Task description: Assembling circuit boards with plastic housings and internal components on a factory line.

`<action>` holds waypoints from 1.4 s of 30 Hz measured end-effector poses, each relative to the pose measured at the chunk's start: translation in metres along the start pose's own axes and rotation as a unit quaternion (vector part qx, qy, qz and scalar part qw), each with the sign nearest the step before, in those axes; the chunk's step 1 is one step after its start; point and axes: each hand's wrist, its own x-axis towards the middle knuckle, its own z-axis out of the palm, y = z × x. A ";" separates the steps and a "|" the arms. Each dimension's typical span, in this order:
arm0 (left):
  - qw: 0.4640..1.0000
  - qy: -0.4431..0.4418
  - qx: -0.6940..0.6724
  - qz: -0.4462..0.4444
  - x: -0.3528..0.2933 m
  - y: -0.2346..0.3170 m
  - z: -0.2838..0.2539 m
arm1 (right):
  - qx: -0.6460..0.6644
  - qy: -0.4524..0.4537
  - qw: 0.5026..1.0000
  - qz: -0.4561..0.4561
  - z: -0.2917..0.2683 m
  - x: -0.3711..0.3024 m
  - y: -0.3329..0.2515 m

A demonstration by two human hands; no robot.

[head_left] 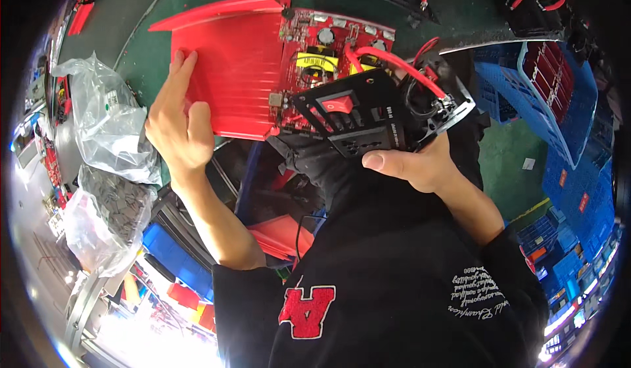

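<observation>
Head view: a green worktop carries a ribbed red metal shell at its near edge, beside a clear plastic bag toward the left. Along the shell's right side sits a red circuit board, its parts facing upward. A black end panel tilts over the board's near right corner, beyond the worktop's near edge. The right hand is partly closed on this panel, thumb on the lower rim, fingers hidden behind, probably to bear its weight and spare the red cables arching from the board. The left hand lies unclenched, fingers extended over the shell's left part, grasping nothing, apparently to steady it. Smallest, a red switch faces up on the panel.
</observation>
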 end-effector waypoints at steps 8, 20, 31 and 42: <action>0.999 -0.026 -0.002 -0.046 0.001 0.007 -0.002 | 0.030 0.018 0.999 -0.018 0.001 -0.003 0.005; 0.998 -0.040 -0.006 -0.040 0.002 0.008 -0.003 | 0.001 -0.022 0.999 -0.044 -0.002 0.003 0.004; 0.998 -0.047 -0.005 -0.038 0.000 0.011 -0.007 | -0.074 0.010 0.996 -0.041 0.033 0.027 -0.006; 0.997 0.065 0.049 0.004 -0.011 -0.005 -0.008 | -0.325 -0.034 0.944 0.044 0.083 0.088 -0.035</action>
